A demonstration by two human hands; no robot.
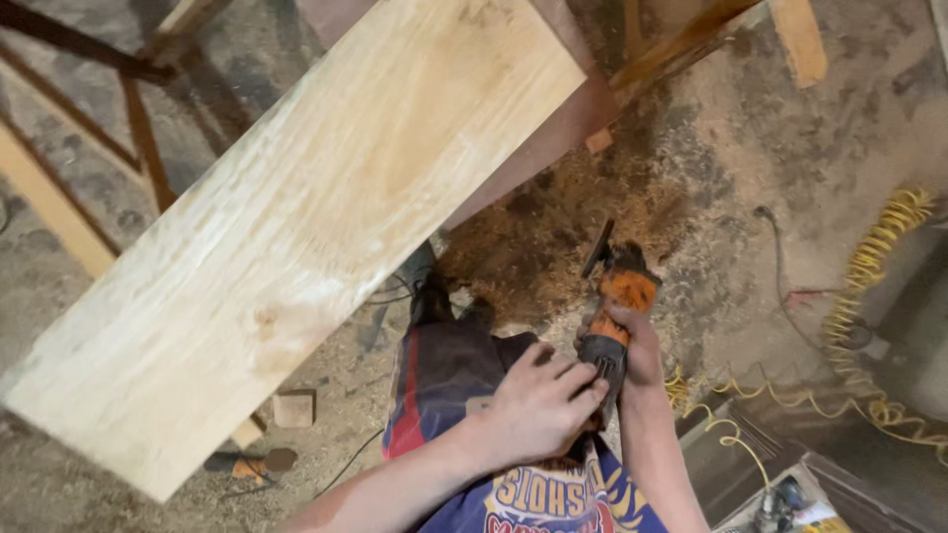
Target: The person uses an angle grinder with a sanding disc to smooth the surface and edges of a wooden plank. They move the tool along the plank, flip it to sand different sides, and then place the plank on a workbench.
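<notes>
A wide pale wooden board (296,227) stretches diagonally from lower left to upper middle. Right of it I hold an orange and black angle grinder (617,301), its disc end pointing away from me over a heap of sawdust. My right hand (637,345) grips the grinder's body from the right. My left hand (538,405) lies over the tool's rear end, fingers curled on it. My legs and shirt show below the hands.
Sawdust (553,227) covers the dirt floor. A yellow coiled hose (869,266) runs along the right. Small wood blocks (293,408) lie under the board's near end. Dark wooden frame pieces (138,128) stand at upper left, and planks (681,44) at upper right.
</notes>
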